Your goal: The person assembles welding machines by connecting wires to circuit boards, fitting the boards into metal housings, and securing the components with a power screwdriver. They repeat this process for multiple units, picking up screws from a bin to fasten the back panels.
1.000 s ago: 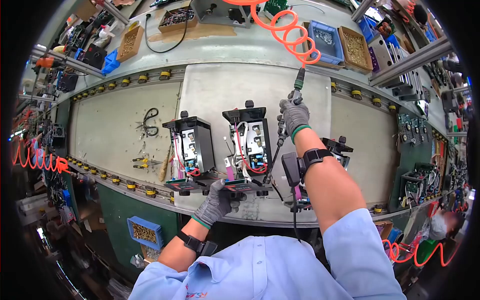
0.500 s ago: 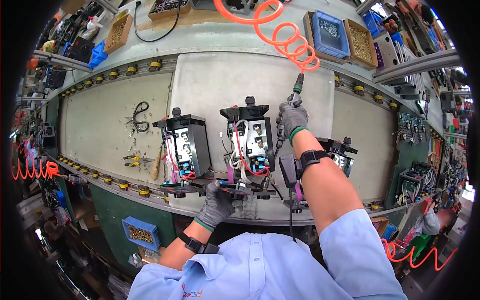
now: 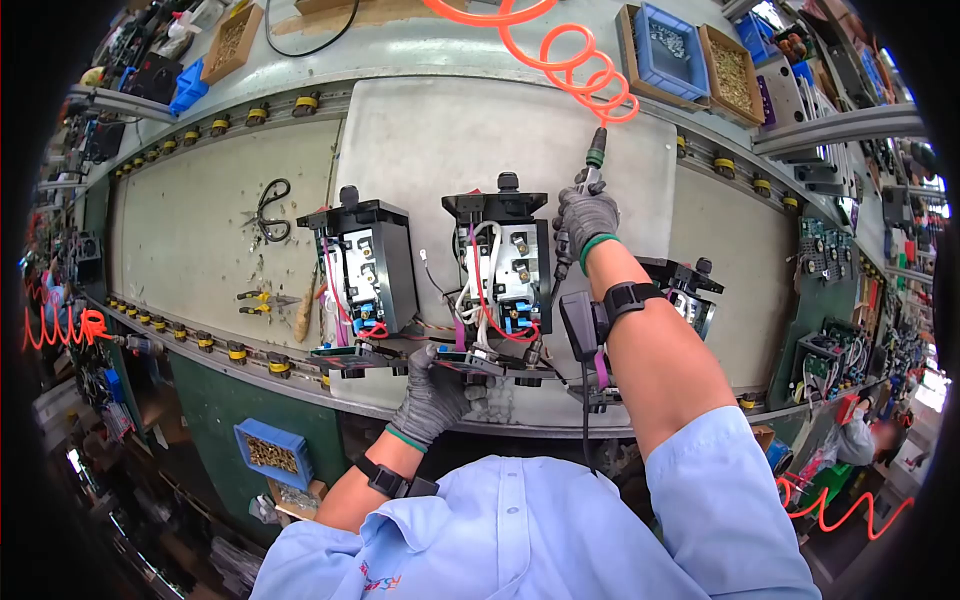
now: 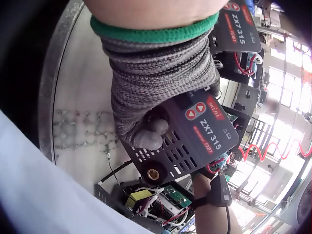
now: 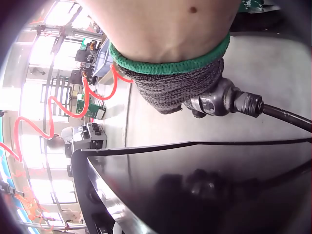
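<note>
My gloved left hand (image 3: 432, 398) grips the lower edge of a black front panel (image 4: 204, 129) marked ZX7 315, its fingers curled over the vent slots. This panel belongs to the middle welding machine (image 3: 510, 270), which has its inside facing up, with white and red wires showing. My gloved right hand (image 3: 588, 215) holds an air blow gun (image 5: 219, 100) beside that machine's right side wall. The gun's thin black tube (image 5: 287, 118) points down toward the front edge; its tip is hidden in the right wrist view. An orange coiled hose (image 3: 600, 95) feeds the gun.
A second opened machine (image 3: 375, 270) stands to the left, a third (image 3: 695, 300) behind my right forearm. Scissors (image 3: 270, 210) and yellow-handled pliers (image 3: 265, 302) lie on the left bench surface. Parts boxes (image 3: 672, 45) line the back, and a blue bin (image 3: 272, 450) sits low in front.
The left hand keeps its grip on the panel, whose face now shows less from above. The gun's tube now shows shorter and farther from the panel. The whole head view has shifted.
</note>
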### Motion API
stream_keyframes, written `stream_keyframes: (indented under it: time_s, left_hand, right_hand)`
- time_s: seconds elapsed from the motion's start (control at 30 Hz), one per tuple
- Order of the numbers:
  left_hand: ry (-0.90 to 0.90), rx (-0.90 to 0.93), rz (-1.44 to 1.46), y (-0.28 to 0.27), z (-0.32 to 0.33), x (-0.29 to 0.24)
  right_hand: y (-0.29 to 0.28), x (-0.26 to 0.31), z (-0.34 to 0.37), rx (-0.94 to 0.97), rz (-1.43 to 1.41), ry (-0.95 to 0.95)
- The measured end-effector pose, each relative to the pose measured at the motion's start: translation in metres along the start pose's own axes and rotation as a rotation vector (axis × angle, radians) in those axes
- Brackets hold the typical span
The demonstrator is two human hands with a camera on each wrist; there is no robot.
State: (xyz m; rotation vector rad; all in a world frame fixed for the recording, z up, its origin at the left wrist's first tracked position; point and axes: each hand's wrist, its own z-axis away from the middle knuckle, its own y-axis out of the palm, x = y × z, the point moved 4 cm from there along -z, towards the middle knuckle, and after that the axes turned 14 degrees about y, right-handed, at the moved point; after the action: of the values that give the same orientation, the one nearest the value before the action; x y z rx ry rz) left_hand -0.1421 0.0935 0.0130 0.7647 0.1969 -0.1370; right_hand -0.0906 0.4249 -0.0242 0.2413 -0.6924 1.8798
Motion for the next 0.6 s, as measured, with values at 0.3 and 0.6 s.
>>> stream_keyframes:
  time_s: [0.3, 0.6]
  left_hand:
    - [0.008, 0.014, -0.074, -0.012, -0.002, 0.005]
    - [0.177, -0.183, -0.325, 0.011, 0.050, -0.008]
  right_hand:
    - [-0.005, 0.010, 0.013, 0.028, -0.007, -0.019]
    - [-0.045, 0.084, 0.110, 0.331, -0.136, -0.377]
